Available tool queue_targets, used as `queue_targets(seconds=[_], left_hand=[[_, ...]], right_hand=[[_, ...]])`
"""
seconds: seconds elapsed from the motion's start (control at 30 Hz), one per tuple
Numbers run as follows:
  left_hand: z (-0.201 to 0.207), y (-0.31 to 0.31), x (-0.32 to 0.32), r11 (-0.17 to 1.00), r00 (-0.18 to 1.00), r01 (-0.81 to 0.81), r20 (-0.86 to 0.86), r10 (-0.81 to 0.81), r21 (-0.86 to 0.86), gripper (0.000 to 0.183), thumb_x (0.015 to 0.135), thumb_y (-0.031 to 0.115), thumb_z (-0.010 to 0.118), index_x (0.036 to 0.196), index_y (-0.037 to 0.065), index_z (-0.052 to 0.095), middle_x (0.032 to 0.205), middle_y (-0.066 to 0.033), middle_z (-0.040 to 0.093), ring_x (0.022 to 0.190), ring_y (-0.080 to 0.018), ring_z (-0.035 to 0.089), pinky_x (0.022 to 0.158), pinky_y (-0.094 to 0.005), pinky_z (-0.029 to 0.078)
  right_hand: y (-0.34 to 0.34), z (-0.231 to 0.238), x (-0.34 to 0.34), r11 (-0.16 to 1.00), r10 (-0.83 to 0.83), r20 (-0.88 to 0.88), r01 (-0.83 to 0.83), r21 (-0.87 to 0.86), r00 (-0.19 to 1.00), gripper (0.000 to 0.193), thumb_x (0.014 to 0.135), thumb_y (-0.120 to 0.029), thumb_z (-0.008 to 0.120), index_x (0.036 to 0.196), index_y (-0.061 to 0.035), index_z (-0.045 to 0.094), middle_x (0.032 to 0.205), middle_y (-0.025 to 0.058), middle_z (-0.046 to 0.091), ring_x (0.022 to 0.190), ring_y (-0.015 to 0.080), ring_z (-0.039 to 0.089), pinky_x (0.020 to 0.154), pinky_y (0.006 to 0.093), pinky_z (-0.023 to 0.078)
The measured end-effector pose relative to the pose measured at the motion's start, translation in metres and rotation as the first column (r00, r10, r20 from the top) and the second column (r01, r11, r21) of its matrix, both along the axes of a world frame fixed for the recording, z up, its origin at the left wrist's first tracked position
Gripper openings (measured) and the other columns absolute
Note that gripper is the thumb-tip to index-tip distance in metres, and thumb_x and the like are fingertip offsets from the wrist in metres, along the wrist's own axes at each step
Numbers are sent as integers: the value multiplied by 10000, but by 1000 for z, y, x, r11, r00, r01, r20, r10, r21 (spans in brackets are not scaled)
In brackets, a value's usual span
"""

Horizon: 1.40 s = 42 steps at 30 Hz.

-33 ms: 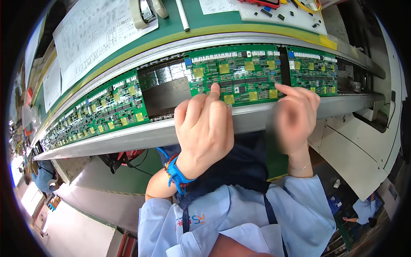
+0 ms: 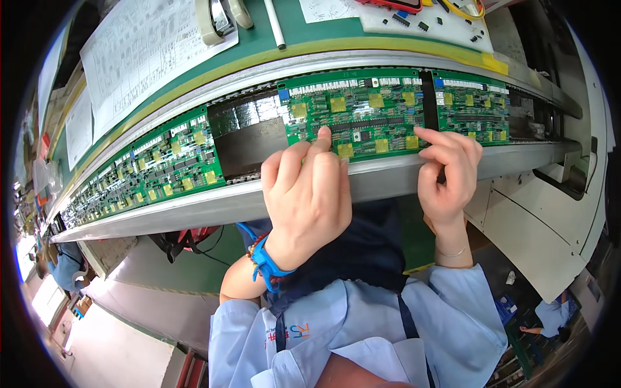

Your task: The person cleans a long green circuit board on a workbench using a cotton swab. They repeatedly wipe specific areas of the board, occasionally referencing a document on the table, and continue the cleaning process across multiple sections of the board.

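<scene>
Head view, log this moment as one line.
left hand: fingertip on middle circuit board | right hand: fingertip at its right edge | board on conveyor rail

Printed paper sheets [image 2: 152, 48] lay on green bench mat [image 2: 304, 32], upper left of frame. 2 tape rolls [image 2: 220, 16] sat at top edge, white pen [image 2: 276, 24] just beside them. White tray [image 2: 420, 26] with small black chips occupied upper right. Another green circuit board [image 2: 171, 158] rode conveyor at centre left, a third [image 2: 472, 107] at upper right.
</scene>
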<state>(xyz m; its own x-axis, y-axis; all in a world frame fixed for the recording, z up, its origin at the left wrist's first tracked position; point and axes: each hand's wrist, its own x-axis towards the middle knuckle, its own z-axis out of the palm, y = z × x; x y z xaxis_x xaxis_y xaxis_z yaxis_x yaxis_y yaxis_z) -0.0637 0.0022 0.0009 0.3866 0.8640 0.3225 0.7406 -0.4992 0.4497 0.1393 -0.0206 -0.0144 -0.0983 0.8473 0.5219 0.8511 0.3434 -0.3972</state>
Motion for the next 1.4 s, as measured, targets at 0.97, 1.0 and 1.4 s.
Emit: queue_targets(seconds=[0.97, 1.0, 1.4], left_hand=[[4, 6, 30, 989, 987, 143, 79, -139, -48, 79, 791, -17, 594, 846, 11, 544, 1152, -133, 656, 1004, -280, 584, 889, -392, 357], [4, 6, 29, 989, 987, 141, 79, -137, -48, 79, 788, -19, 594, 847, 10, 550, 1150, -133, 656, 1001, -281, 585, 889, -392, 358], [3, -12, -38, 986, 897, 145, 411, -165, 79, 52, 895, 87, 501, 918, 50, 472, 1065, -185, 670, 853, -282, 581, 783, -378, 450]], right_hand=[[3, -11, -3, 987, -154, -178, 161, 25, 972, 234, 683, 80, 521, 878, -29, 590, 935, 52, 696, 798, 209, 576, 750, 341, 410], [4, -11, -4, 986, -158, -170, 164, 21, 973, 236, 681, 76, 524, 878, -32, 596, 928, 47, 695, 799, 207, 574, 749, 340, 406], [2, -12, -2, 990, -136, -199, 142, 16, 971, 218, 674, 75, 517, 847, -44, 576, 955, 44, 690, 818, 226, 556, 755, 340, 404]])
